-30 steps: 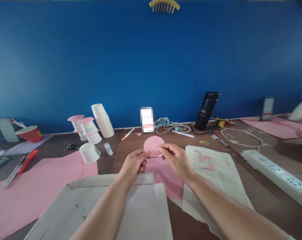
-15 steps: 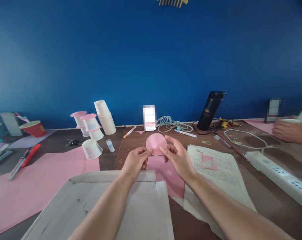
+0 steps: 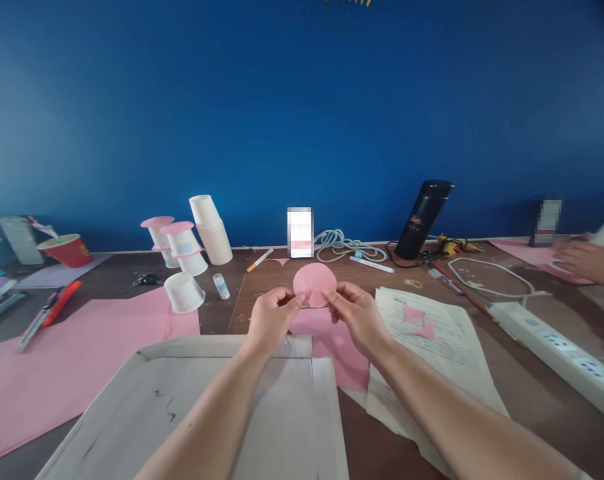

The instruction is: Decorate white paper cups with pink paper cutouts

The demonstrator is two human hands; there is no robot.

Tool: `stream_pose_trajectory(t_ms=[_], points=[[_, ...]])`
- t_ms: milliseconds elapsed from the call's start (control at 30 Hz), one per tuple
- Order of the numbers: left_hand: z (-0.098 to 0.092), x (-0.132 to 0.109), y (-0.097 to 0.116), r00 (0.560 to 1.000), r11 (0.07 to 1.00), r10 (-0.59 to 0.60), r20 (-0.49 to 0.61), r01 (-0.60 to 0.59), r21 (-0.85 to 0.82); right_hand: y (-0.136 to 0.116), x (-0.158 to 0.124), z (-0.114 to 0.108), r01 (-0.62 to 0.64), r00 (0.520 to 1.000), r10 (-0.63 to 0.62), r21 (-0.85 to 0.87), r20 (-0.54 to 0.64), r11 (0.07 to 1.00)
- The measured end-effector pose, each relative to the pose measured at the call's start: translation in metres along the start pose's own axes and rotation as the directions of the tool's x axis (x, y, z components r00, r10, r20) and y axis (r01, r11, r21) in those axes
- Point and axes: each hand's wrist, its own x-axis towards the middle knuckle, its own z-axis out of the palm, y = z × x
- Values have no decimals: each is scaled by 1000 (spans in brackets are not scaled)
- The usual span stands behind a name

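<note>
Between my hands is a round pink paper disc [image 3: 315, 279], held upright above the table. My left hand [image 3: 277, 315] pinches its lower left edge with thumb and fingers. On the lower right edge, my right hand [image 3: 355, 308] pinches it the same way. A dark line shows along the disc's bottom edge. Below the hands lies a pink paper sheet [image 3: 339, 353], partly under a white cardboard piece [image 3: 207, 400]. To the left stand white paper cups with pink discs [image 3: 182, 230] on them, and a single white cup [image 3: 184, 292].
A small glue bottle [image 3: 221, 287], red-handled scissors or cutter [image 3: 61, 303] and large pink paper [image 3: 97, 360] lie left. Printed sheets [image 3: 447, 373], a power strip [image 3: 557, 353] and a black flask [image 3: 425, 220] are right. Another person's hand [image 3: 589, 262] is at far right.
My right hand's fingers have closed in on the disc's right edge, where the index finger was raised. The view has tilted down slightly. The other person's hand has shifted right.
</note>
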Motion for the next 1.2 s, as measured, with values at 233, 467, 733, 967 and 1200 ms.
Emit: stream_pose_trajectory(t_ms=[233,467,733,967,1200], points=[[0,-1,2,997,992,72,-25,-69,109,5,2,0,-101,995,98,113,33,988],[0,-1,0,999,997,35,11,-36,72,0,-1,1,-77,997,77,14,-5,997],[-2,-1,1,999,999,4,33,-6,45,0,0,0,-40,999,38,-52,-26,998],[-1,-3,1,999,999,-26,45,28,-32,1,0,-1,-18,1000,16,-81,-22,997],[-1,-3,4,996,997,-66,63,69,-47,3,0,-1,15,1000,-18,-123,-23,992]])
